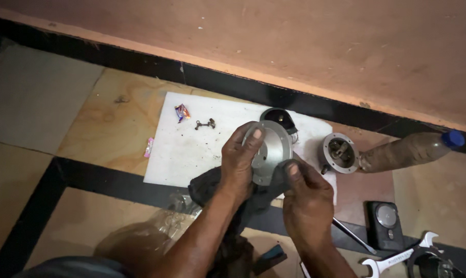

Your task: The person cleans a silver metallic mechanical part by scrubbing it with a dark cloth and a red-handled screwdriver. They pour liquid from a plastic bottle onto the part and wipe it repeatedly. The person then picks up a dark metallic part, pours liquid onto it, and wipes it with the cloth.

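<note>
My left hand (239, 159) grips a round silver metal cover plate (272, 150) by its rim, held upright over a white sheet (192, 149) on the floor. My right hand (306, 198) presses a dark rag (212, 188) against the plate's lower right edge; the rag hangs down between my forearms. Behind the plate a black round part (280, 117) lies on the sheet, partly hidden.
A round metal housing (340, 152) sits right of the sheet, beside a lying plastic bottle with a blue cap (408, 150). Small bolts (205, 124) and candy wrappers (182, 111) lie on the sheet. A black phone (385, 222) and wrenches (398, 256) rest at lower right. A wall runs behind.
</note>
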